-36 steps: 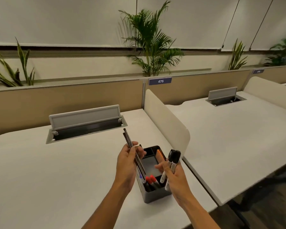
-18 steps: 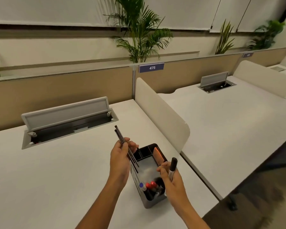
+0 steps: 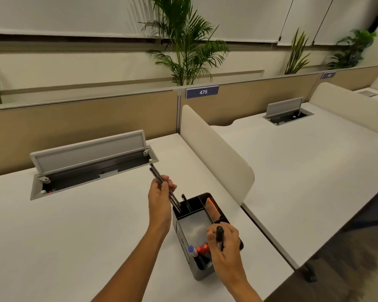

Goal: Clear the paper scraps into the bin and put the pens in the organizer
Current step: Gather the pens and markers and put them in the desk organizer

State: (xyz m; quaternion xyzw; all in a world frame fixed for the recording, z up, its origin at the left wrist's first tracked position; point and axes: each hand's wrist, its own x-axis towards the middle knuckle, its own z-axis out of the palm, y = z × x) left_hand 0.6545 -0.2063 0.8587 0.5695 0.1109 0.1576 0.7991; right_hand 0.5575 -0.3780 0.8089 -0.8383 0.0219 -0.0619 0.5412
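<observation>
The room is an open office with pale roller blinds [image 3: 74,16] along the far wall and a tall palm plant [image 3: 183,42] standing behind the beige partition [image 3: 81,118]; smaller plants stand to the far right and at the left edge. On the partition there is a blue label [image 3: 202,92] with the number 475. A wide white tabletop [image 3: 63,232] fills the lower left of the view, and a second white desk [image 3: 303,162] lies to its right, separated from it by a cream rounded divider panel [image 3: 216,153]. In the tabletop a grey cable hatch [image 3: 90,158] stands with its lid raised, and a similar hatch is open on the neighbouring desk. Near the right edge of the tabletop, just beside the divider, sits the dark grey organizer [image 3: 183,240], which has several compartments. Its near compartment holds a blue-capped marker [image 3: 192,250] and red-capped markers [image 3: 203,249], and an orange item stands in a narrow compartment on the far right side. The left hand [image 3: 160,201] grips a bundle of thin dark pens [image 3: 164,186], tilted, with the lower ends at the far left corner of the organizer. The right hand [image 3: 226,245] is over the near end of the organizer and pinches one black marker [image 3: 219,236] between thumb and fingers, almost upright.
</observation>
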